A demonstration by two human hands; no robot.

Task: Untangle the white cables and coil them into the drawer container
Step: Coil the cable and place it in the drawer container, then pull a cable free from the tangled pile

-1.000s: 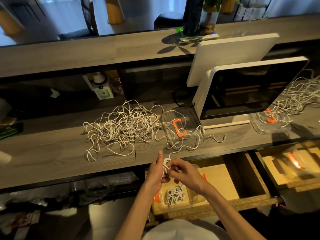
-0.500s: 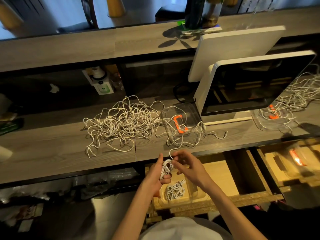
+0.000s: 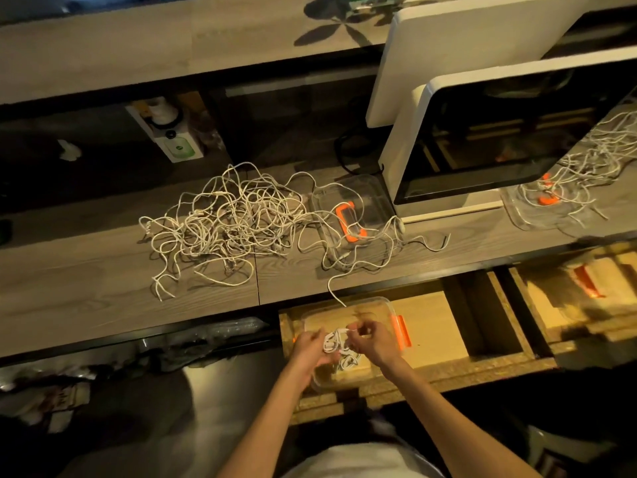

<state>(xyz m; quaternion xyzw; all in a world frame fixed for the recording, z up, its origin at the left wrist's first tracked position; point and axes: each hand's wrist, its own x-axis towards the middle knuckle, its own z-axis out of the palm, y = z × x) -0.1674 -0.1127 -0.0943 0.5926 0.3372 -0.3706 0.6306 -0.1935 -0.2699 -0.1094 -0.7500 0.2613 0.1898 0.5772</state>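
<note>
A big tangle of white cables [image 3: 227, 222] lies on the wooden counter. One strand [image 3: 332, 288] runs from it down over the counter edge into a small white coil [image 3: 333, 341]. My left hand [image 3: 312, 346] grips that coil from the left. My right hand [image 3: 370, 339] pinches the strand where it meets the coil. Both hands hover over a clear plastic container [image 3: 379, 305] with an orange clip, which sits in the open wooden drawer [image 3: 437, 329]. Another coiled cable [image 3: 350, 360] lies inside the container, partly hidden by my hands.
A clear lid with an orange handle [image 3: 350, 220] lies on the counter under loose cable. A white-framed screen [image 3: 499, 132] stands to the right. Behind it sits a second cable tangle [image 3: 593, 163] over another clear lid. A second open drawer [image 3: 579, 298] is at far right.
Both hands have dropped with the coil from the counter edge to just above the container in the drawer. The view has tilted down and come closer.
</note>
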